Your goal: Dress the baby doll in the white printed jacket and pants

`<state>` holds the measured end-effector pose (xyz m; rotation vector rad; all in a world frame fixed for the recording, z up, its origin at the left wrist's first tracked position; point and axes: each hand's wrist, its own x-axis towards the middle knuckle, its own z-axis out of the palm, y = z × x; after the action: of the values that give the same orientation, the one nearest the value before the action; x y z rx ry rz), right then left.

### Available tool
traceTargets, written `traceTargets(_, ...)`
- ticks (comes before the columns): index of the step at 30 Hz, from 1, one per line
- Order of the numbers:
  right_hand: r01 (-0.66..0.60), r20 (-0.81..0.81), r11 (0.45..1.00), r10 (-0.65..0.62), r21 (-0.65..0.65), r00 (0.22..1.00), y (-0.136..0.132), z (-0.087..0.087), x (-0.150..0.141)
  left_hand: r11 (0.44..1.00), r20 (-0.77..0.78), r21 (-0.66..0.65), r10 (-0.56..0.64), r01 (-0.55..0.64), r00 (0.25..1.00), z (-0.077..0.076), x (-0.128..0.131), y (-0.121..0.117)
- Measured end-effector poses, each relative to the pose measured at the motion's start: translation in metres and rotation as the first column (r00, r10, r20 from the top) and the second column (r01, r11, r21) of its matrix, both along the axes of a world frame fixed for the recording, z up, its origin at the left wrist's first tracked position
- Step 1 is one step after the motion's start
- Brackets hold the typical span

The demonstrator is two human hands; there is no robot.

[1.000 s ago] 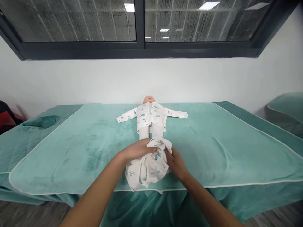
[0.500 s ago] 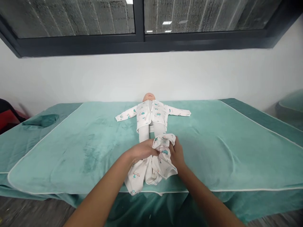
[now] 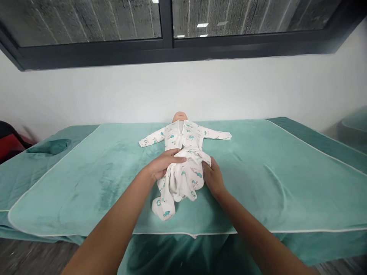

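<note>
A baby doll (image 3: 180,116) lies on its back, head toward the wall and arms spread. It wears a white long-sleeved jacket (image 3: 192,134) with a small green and pink print. Matching baby pants (image 3: 186,173) are bunched over the doll's legs, their waistband up near the jacket's hem. My left hand (image 3: 163,163) grips the waistband's left side, thumb on top. My right hand (image 3: 211,175) is closed on the right side of the waistband, some fingers hidden by cloth. One pant leg (image 3: 164,207) hangs toward me on the left. The doll's legs are covered.
A green velvety cover (image 3: 86,183) with white piping spreads over the bed. Behind it stands a white wall (image 3: 114,93) beneath a dark window frame (image 3: 169,51). At the far left is a red and black object (image 3: 10,142).
Both hands have pulled the pants up the doll's legs, away from me, to the jacket's hem. The white legs that showed before are now covered.
</note>
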<state>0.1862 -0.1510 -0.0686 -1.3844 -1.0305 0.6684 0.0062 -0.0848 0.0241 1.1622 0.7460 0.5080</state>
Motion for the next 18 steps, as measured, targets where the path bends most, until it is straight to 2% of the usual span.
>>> traceTargets(4, -0.026, -0.079, 1.000, 0.027, 0.012, 0.997, 0.021, 0.004, 0.007, 0.999, 0.155, -0.039, -0.024, 0.030, 0.988, -0.010, 0.012, 0.009)
traceTargets(7, 0.005, -0.029, 1.000, -0.005, 0.001, 1.000, 0.045, 0.005, 0.014, 1.000, 0.163, -0.005, -0.011, 0.012, 0.987, -0.012, 0.020, 0.016)
traceTargets(10, 0.038, 0.039, 0.999, -0.038, 0.003, 0.999, 0.070, 0.003, 0.021, 0.982, 0.055, 0.155, 0.099, -0.107, 0.994, -0.010, 0.028, 0.028)
traceTargets(12, 0.039, 0.039, 0.999, -0.039, 0.005, 0.998, 0.081, 0.000, 0.025, 0.932, 0.008, 0.301, 0.210, -0.202, 0.978, -0.010, 0.030, 0.037)
traceTargets(14, 0.030, 0.013, 1.000, -0.030, -0.002, 0.999, 0.082, -0.003, 0.030, 0.880, -0.007, 0.408, 0.270, -0.243, 0.963, -0.011, 0.028, 0.043)
traceTargets(16, -0.028, -0.008, 0.999, 0.029, 0.035, 1.000, 0.077, 0.000, 0.036, 0.881, -0.018, 0.416, 0.254, -0.224, 0.967, -0.015, 0.020, 0.047)
traceTargets(18, -0.176, 0.026, 0.979, 0.175, 0.103, 0.984, 0.070, 0.011, 0.041, 0.932, 0.003, 0.311, 0.196, -0.187, 0.981, -0.021, 0.011, 0.049)
